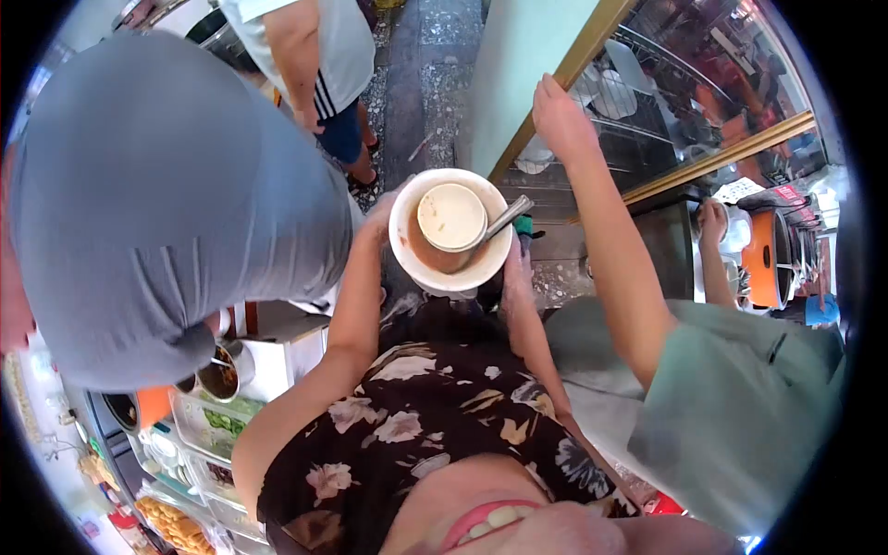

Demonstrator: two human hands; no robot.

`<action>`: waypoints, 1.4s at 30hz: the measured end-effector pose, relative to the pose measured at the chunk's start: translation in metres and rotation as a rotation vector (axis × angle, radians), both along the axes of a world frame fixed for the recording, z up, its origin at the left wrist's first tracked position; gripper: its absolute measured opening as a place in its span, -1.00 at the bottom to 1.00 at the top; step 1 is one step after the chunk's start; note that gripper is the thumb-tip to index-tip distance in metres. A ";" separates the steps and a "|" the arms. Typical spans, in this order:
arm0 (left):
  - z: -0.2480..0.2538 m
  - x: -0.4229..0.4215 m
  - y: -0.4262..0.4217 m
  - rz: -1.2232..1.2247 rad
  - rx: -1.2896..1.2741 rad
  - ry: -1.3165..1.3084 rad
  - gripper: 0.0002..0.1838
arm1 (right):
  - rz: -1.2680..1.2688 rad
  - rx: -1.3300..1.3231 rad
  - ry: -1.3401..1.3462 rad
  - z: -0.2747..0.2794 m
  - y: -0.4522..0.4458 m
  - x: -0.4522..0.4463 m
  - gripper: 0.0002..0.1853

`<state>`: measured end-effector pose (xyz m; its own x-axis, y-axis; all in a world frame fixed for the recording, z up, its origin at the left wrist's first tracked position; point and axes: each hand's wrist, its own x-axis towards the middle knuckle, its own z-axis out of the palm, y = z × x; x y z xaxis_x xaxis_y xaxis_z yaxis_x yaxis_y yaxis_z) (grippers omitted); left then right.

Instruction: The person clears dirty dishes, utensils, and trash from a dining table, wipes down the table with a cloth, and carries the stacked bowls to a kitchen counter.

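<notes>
My left hand (381, 218) grips the left side of a large white bowl (400, 242), held level in front of my chest. From the right, my right hand (518, 272) holds the same bowl, its fingers partly hidden by the rim. A smaller white bowl (451, 215) rests inside, with small brown specks on its bottom. Brownish liquid or residue (427, 252) shows around it. A metal spoon (509, 215) leans between the two bowls, its handle sticking out over the right rim. Something small and green (524, 225) shows beside my right hand; I cannot make it out.
A person in grey (166, 213) stands close on my left. At right, a person in green (749, 407) reaches a hand (562, 120) to a glass cabinet's frame (592, 46). Farther ahead stands a person in white (342, 55). Food trays (208, 421) line the left counter.
</notes>
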<state>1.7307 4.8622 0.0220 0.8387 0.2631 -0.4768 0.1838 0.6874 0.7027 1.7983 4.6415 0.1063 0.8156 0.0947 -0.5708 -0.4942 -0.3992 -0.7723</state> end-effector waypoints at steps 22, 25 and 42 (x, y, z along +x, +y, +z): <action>-0.034 0.290 0.349 -0.284 0.412 0.189 -0.49 | -0.218 0.110 0.090 -0.111 0.315 0.258 0.11; -0.043 0.328 0.361 -0.237 0.402 0.092 -0.51 | -0.224 0.230 0.107 -0.065 0.325 0.279 0.08; -0.070 0.403 0.385 -0.245 0.157 0.069 -0.61 | -0.274 0.428 -0.095 -0.094 0.351 0.337 -0.07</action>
